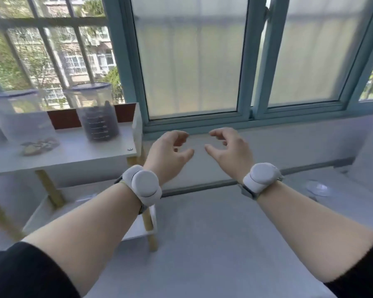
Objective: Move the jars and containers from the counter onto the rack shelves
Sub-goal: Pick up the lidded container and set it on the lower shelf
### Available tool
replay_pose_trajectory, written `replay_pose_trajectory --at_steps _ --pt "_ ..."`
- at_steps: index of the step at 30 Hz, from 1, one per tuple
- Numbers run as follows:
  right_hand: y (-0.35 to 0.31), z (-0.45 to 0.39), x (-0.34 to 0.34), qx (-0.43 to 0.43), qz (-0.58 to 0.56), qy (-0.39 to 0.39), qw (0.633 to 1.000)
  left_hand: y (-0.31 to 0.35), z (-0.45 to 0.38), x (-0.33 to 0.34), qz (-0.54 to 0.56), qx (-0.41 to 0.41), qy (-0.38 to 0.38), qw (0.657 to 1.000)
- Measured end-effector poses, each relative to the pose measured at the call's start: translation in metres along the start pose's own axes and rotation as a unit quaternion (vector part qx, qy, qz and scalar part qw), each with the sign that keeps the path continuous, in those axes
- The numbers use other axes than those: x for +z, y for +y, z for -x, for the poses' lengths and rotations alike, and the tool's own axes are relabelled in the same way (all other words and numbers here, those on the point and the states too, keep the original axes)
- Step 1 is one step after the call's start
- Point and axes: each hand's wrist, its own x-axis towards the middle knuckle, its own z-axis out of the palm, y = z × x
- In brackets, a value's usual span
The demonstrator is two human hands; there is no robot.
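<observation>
Head view showed me both hands raised over the grey counter (202, 244) with nothing in them. The left hand (168, 153) and the right hand (228, 151) faced each other just apart, fingers loosely curled and half open, as if shaped around something that wasn't there. Each wrist carried a white round band.

What mattered for the next move was direction. The two containers I could see already stood on the top shelf of the rack (73, 155), well to the left of the left hand. One was a clear blue-lidded canister (97, 112) holding something dark, upright, its long axis vertical. Beyond it, further from the hands, sat a wider clear tub (19, 119) with a few pieces at the bottom. The left hand was plainly the nearer one to the rack.

I judged the task well along, since the counter near the hands held no jar I could make out. A small clear round thing (319, 188) lay to the right of the right hand; blurred, perhaps a lid. The lower rack shelf (43, 214) looked free. Behind the rack ran teal-framed windows (254, 61), partly frosted.
</observation>
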Motion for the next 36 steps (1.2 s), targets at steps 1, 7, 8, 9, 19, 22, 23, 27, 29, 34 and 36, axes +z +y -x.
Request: replay_pose_trajectory --at_steps 1,7,8,9,19,22,23,27,29,34,36 --pt "0.013 0.003 -0.008 0.012 0.011 0.002 1.000 0.001 0.000 0.015 0.002 -0.002 -0.012 1.000" --pt "0.106 0.016 -0.065 0.080 0.065 -0.004 0.995 0.006 -0.007 0.120 0.034 -0.062 -0.075 0.995" --pt "0.122 0.018 -0.076 0.090 0.071 -0.008 0.993 0.008 -0.008 0.140 0.042 -0.073 -0.085 0.993" --pt "0.140 0.019 -0.088 0.104 0.076 -0.012 0.992 0.009 -0.010 0.161 0.047 -0.085 -0.094 0.991" --pt "0.314 0.017 -0.189 0.216 0.122 -0.039 0.968 0.043 -0.027 0.356 0.044 -0.179 -0.187 0.965" --pt "0.352 0.020 -0.205 0.247 0.129 -0.047 0.959 0.046 -0.024 0.395 0.025 -0.199 -0.217 0.955" --pt "0.363 0.021 -0.209 0.259 0.127 -0.051 0.956 0.046 -0.024 0.406 0.021 -0.206 -0.226 0.952" --pt "0.403 0.019 -0.215 0.310 0.130 -0.093 0.937 0.040 -0.022 0.436 0.008 -0.226 -0.257 0.940" --pt "0.418 0.016 -0.214 0.330 0.137 -0.103 0.928 0.036 -0.022 0.446 0.006 -0.236 -0.266 0.935" --pt "0.449 0.012 -0.197 0.363 0.149 -0.114 0.913 0.024 -0.025 0.465 0.002 -0.257 -0.275 0.926" --pt "0.457 0.011 -0.191 0.356 0.179 -0.115 0.910 0.020 -0.025 0.468 0.001 -0.267 -0.271 0.925"
